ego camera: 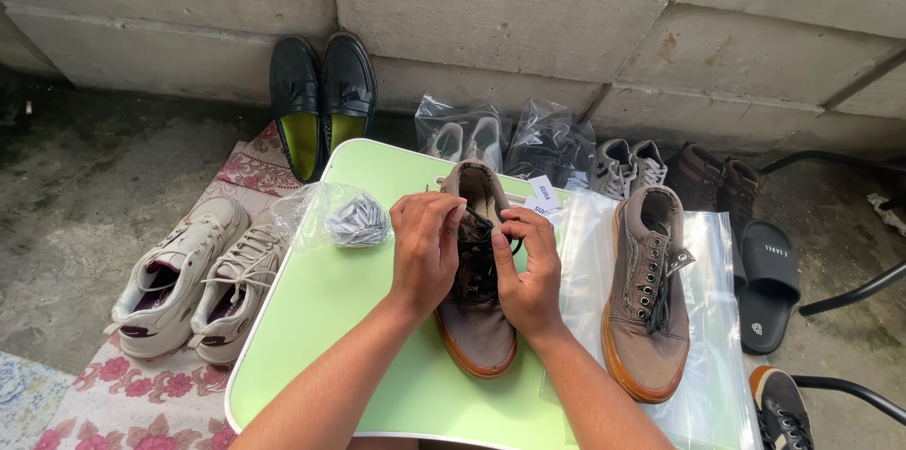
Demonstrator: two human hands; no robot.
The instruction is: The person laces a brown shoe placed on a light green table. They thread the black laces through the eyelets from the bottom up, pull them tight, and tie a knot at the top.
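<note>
Two bare forearms rise from the bottom edge and meet over a light green worktop (pixel 321 318). The left hand (pixel 425 252) and the right hand (pixel 528 271) sit side by side on a brown suede shoe (pixel 477 318) with a tan rubber sole, which lies in the middle of the worktop with its toe pointing toward the camera. The left hand's fingers (pixel 444 209) are curled and pinch a dark lace (pixel 477 219) above the shoe's tongue; the right hand's fingers (pixel 524 224) are bent inward and grip the same lace near the upper eyelets.

Just right of that shoe lies its matching brown shoe (pixel 646 299), resting on a clear plastic bag (pixel 717 356) that overhangs the worktop's right edge, its dark lace hanging loose at the eyelets. Left of the hands, near the worktop's far left corner, lies a crumpled clear bag holding grey paper stuffing (pixel 349 219). Small white tags (pixel 543 195) lie between the two brown shoes at the far edge.

On a floral cloth (pixel 123 403) on the floor to the left stands a pair of cream sneakers (pixel 198 280). Black loafers with yellow-green insoles (pixel 321 101) lean against the concrete block wall (pixel 519 16). Further along the wall stand bagged shoes (pixel 510 139), grey sneakers (pixel 628 167), brown boots (pixel 713 181) and a black slide sandal (pixel 769 285).
</note>
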